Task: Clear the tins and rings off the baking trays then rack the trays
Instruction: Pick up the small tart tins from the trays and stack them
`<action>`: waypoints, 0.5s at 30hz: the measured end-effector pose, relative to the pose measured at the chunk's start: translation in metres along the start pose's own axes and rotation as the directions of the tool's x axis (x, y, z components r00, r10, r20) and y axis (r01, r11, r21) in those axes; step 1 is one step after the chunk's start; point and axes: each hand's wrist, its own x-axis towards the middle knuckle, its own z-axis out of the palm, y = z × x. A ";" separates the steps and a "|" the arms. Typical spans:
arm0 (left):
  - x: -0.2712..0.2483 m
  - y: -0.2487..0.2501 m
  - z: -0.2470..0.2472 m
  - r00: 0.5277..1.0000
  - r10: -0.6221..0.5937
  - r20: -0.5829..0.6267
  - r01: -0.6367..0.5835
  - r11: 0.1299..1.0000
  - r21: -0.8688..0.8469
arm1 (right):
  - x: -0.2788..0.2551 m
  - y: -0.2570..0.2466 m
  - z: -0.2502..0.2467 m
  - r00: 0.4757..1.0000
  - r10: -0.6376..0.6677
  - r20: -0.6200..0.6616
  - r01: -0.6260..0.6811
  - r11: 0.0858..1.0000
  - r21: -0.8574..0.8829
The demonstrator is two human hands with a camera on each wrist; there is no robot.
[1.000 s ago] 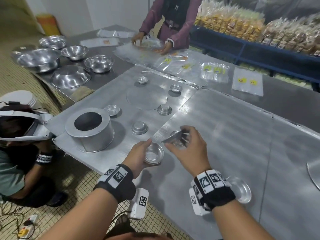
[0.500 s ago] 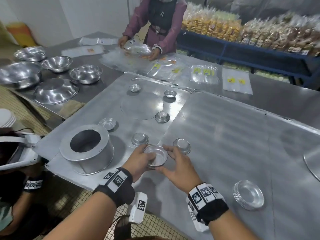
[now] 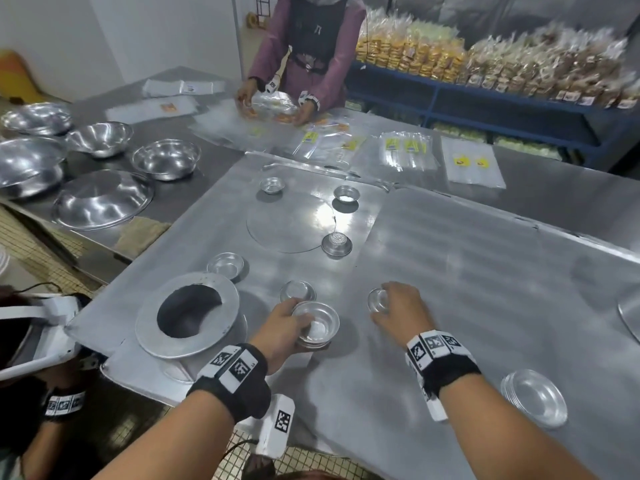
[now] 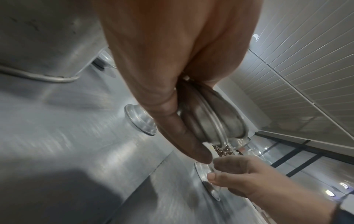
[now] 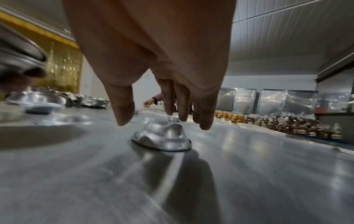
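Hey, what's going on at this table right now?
A person is gathering small tins off the baking trays. The left hand holds a short stack of tins above the tray; the right hand hovers over an upside-down tin, fingers spread, not yet gripping. Several tins and a large ring remain on the left tray. Across the table another person handles plastic bags.

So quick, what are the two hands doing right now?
Left hand: holding a small stack of tins above the tray.
Right hand: open, fingers spread over an upturned tin on the tray, not yet gripping it.
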 end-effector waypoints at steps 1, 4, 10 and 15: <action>0.001 0.001 -0.001 1.000 -0.013 0.004 0.013 1.000 -0.020 | 0.004 0.002 0.001 1.000 0.029 -0.002 -0.029 0.999 -0.043; 0.003 0.002 -0.003 0.998 -0.057 0.030 0.059 0.997 -0.059 | 0.010 0.005 0.003 0.995 0.099 0.017 -0.097 0.993 -0.070; 0.010 -0.001 -0.006 0.996 -0.071 0.053 0.073 0.997 -0.035 | 0.012 0.012 0.008 0.989 0.146 0.000 -0.146 0.989 0.007; 0.012 -0.002 -0.007 0.999 -0.036 0.036 0.036 0.999 0.016 | 0.000 0.002 -0.001 0.985 0.152 -0.084 -0.127 0.960 0.251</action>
